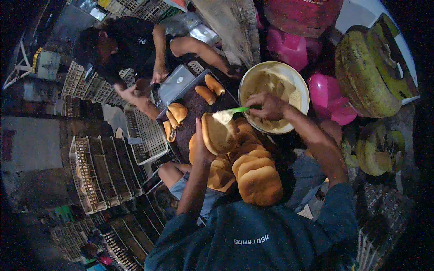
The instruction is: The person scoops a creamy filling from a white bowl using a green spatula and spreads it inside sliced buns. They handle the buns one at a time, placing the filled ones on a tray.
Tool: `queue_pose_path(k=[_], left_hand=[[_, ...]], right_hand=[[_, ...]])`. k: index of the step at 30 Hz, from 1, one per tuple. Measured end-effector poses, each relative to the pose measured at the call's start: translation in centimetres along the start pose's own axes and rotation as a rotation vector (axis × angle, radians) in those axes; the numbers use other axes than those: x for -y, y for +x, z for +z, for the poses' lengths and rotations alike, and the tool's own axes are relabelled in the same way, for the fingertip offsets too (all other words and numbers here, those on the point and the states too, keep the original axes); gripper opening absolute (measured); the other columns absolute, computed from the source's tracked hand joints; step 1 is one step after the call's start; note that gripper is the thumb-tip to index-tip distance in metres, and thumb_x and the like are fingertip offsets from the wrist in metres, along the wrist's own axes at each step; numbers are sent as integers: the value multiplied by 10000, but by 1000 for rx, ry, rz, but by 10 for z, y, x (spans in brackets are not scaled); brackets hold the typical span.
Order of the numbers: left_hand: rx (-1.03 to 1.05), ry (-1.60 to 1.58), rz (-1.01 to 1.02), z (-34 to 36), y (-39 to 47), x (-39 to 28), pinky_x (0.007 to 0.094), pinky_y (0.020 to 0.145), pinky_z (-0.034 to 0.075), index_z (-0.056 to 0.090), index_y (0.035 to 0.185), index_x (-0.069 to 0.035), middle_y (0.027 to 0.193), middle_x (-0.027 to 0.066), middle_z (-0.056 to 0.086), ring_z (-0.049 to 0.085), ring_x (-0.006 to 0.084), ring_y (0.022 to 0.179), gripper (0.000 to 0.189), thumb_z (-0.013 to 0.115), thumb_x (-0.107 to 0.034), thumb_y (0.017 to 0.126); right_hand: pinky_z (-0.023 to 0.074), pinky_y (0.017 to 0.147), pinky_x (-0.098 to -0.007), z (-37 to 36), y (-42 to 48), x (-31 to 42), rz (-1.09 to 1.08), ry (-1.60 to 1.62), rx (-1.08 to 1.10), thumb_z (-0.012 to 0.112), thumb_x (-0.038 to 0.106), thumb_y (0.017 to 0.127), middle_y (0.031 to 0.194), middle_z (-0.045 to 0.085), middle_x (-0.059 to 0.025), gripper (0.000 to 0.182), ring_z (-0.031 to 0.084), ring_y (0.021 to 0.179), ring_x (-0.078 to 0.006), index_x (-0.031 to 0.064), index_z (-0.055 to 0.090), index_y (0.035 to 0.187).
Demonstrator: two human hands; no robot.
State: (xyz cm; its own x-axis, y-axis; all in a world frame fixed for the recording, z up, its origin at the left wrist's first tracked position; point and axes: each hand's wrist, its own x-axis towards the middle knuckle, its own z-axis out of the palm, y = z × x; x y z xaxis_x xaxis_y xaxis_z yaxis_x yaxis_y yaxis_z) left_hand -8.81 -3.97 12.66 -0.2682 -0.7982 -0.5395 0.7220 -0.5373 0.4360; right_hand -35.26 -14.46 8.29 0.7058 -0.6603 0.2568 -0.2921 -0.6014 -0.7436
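My left hand point(203, 147) holds up a flat bread half point(220, 137), its pale cut face turned upward. In my right hand point(266, 106) is a green-handled spatula point(240, 109), its blade loaded with whitish cream point(223, 117) at the bread's upper edge. Just beneath that hand stands a round bucket point(307, 98) whose inner wall is smeared with beige cream. A row of browned bread rolls point(259, 176) runs toward my body, and more bread point(218, 176) lies under my left forearm.
Several small filled rolls point(214, 84) lie on a dark tray point(193, 98) before me. Across it sits a co-worker point(135, 50) with both hands near a clear plastic box point(178, 83). Plastic crates point(145, 142) stand left; pink containers point(325, 95) and a yellow-green drum point(362, 74) stand right.
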Motion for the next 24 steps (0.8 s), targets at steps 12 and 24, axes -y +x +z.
queue_pose_path(k=[12,24], left_hand=[[-103,21,266,-21,20,9,422,887,522,523,1249,-73,1203,120,605,589,257,1089,482,574,-440,940],[-159,-115,295,-83,3,-35,383,785,564,548,1164,5,1053,163,638,657,280,909,336,610,-123,859]], right_hand=[[553,668,-417,20,19,28,-99,-594,18,629,149,801,945,609,-103,376,655,831,-286,164,642,1177],[536,744,-418,-9,4,7,95,-609,5,665,162,784,943,596,-107,411,632,837,-322,169,638,1194]])
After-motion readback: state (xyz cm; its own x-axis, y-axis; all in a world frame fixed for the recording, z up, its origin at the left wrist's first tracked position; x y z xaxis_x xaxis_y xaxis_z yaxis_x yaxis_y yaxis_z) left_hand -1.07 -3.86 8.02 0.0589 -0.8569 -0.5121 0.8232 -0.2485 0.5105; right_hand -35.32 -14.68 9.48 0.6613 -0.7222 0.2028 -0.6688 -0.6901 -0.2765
